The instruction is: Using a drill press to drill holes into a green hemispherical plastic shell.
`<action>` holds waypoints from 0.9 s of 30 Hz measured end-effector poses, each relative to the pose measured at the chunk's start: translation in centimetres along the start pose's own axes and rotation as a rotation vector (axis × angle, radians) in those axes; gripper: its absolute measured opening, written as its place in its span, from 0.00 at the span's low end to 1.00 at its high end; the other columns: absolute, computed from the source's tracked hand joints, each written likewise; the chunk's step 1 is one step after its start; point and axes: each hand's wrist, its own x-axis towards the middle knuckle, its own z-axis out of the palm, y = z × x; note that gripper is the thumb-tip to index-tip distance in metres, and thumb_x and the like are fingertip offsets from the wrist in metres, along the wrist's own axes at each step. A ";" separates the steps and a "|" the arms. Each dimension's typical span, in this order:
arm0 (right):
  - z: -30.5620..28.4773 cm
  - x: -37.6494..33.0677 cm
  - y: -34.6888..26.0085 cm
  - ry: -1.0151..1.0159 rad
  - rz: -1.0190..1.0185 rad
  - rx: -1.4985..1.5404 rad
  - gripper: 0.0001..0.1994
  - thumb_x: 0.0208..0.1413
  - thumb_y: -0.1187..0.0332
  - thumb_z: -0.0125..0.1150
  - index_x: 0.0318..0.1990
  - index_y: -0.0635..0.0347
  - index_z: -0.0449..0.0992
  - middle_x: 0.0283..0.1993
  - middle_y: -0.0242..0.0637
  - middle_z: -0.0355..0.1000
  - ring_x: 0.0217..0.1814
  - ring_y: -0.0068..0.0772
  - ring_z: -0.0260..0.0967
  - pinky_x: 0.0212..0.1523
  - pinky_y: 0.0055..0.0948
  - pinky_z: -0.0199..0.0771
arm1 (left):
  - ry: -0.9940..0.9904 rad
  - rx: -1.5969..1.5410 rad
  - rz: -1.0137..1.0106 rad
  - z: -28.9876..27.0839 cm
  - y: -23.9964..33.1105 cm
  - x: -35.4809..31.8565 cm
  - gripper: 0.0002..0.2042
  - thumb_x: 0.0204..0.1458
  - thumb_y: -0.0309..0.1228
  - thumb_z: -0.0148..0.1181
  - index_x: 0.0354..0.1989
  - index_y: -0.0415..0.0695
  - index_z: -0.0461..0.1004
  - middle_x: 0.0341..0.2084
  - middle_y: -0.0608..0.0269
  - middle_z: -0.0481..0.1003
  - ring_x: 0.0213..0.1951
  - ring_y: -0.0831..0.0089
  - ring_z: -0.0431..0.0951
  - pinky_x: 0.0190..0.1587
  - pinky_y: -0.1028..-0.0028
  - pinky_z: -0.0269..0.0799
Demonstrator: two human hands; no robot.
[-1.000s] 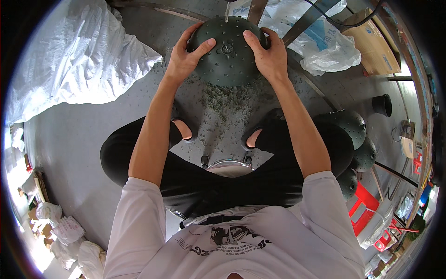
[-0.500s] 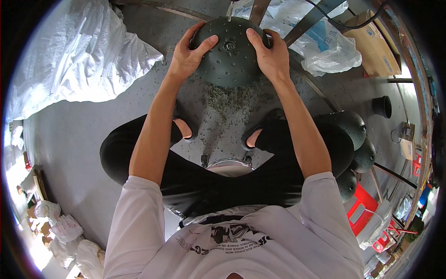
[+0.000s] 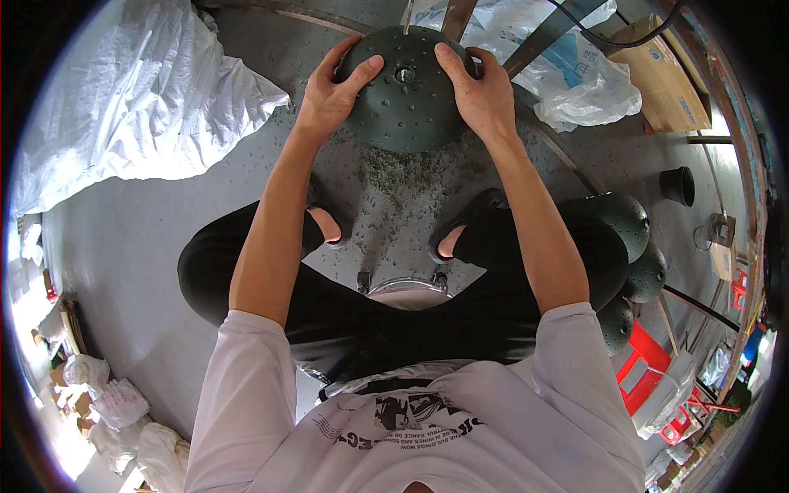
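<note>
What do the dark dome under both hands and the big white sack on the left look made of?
Dome: probably moulded plastic or rubber, matt dark green, with raised studs and a centre hole; the look leaves it open. White sack: likely woven plastic fabric, crinkled with a faint sheen. Left hand and right hand grip the dome's sides.

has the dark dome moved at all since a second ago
No. The dark dome sits in the same spot relative to the white sack, both hands on it.

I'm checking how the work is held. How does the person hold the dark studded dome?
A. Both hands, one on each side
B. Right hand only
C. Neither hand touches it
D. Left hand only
A: the left hand and right hand each press a side of the dome.
</note>
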 end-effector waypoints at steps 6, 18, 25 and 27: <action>-0.1 -0.2 -0.3 -0.005 0.016 -0.001 0.52 0.46 0.25 0.62 0.62 0.69 0.71 0.56 0.62 0.69 0.61 0.58 0.70 0.61 0.45 0.71 | 0.002 -0.003 -0.001 0.0 -0.2 0.0 0.39 0.51 0.54 0.71 0.65 0.38 0.70 0.53 0.49 0.77 0.53 0.64 0.78 0.57 0.69 0.73; 0.3 0.0 0.3 0.100 -0.104 -0.083 0.50 0.49 0.27 0.61 0.58 0.75 0.73 0.40 0.54 0.79 0.44 0.45 0.79 0.49 0.37 0.75 | 0.015 0.018 -0.008 0.1 0.3 -0.2 0.38 0.52 0.53 0.70 0.64 0.38 0.71 0.52 0.49 0.78 0.52 0.64 0.79 0.56 0.69 0.74; 0.2 0.0 0.2 0.060 -0.045 -0.059 0.51 0.49 0.26 0.60 0.58 0.75 0.73 0.43 0.56 0.79 0.46 0.46 0.80 0.51 0.37 0.76 | 0.004 -0.001 -0.028 0.0 0.4 -0.1 0.38 0.52 0.54 0.70 0.64 0.38 0.71 0.52 0.49 0.77 0.51 0.64 0.79 0.56 0.69 0.74; 0.2 0.1 0.3 0.073 -0.075 -0.064 0.51 0.49 0.26 0.60 0.58 0.74 0.73 0.43 0.57 0.79 0.47 0.47 0.80 0.51 0.37 0.76 | 0.007 0.024 -0.032 0.0 0.4 0.0 0.38 0.52 0.54 0.69 0.65 0.38 0.71 0.52 0.48 0.77 0.52 0.63 0.79 0.56 0.69 0.73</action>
